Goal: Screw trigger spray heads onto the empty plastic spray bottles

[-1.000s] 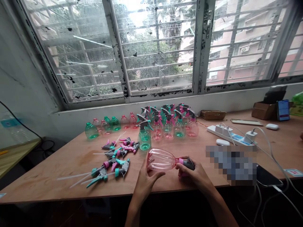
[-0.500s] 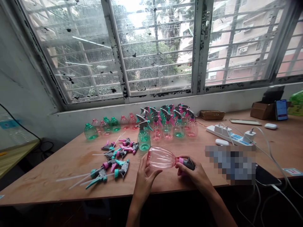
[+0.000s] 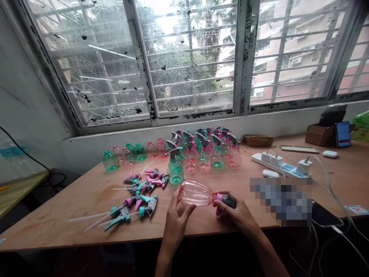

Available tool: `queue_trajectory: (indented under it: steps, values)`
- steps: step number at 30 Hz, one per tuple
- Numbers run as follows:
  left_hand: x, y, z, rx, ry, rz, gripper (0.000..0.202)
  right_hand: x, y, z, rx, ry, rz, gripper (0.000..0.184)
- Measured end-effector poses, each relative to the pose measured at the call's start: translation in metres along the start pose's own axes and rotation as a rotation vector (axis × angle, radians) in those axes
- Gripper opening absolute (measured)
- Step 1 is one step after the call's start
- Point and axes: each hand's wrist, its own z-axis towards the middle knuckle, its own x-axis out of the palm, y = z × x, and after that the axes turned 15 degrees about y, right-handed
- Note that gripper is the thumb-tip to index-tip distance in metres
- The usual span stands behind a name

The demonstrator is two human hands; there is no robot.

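A clear pink bottle (image 3: pixel 196 193) lies on its side above the table's front edge, its base to the left. My left hand (image 3: pixel 177 217) is closed around the base end, thumb along the near side. At the bottle's neck sits a pink and grey trigger spray head (image 3: pixel 227 200), and my right hand (image 3: pixel 238 213) grips it with the fingers wrapped round. Whether its thread is fully on the neck I cannot tell. To the left lie several loose spray heads (image 3: pixel 148 206), pink, teal and grey, with white tubes.
Behind my hands stand several green and pink bottles with spray heads (image 3: pixel 204 157). Several bottles without heads (image 3: pixel 111 161) stand at the back left. A white power strip (image 3: pixel 282 165) with cables, an earbud case (image 3: pixel 270 174) and a black phone (image 3: pixel 324 213) lie to the right.
The bottle and spray head have shifted very slightly left, both hands still on them. Nothing else has visibly moved.
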Motion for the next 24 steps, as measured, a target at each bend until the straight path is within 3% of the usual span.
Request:
queue_trajectory:
  steps: [6,16,24]
  values:
    - [-0.0006,0.0039,0.0018,0.028,-0.033,0.092,0.062,-0.0009,0.0004,0.0009,-0.004,-0.016,0.012,0.046]
    - [0.0013,0.0003,0.0001,-0.002,-0.011,-0.034,0.065,-0.0005,-0.0031,0.0013,-0.004,-0.028,-0.05,0.048]
    - [-0.0004,0.0032,0.0009,0.011,-0.015,0.034,0.068,-0.0013,-0.0014,0.0008,-0.018,-0.029,-0.06,0.045]
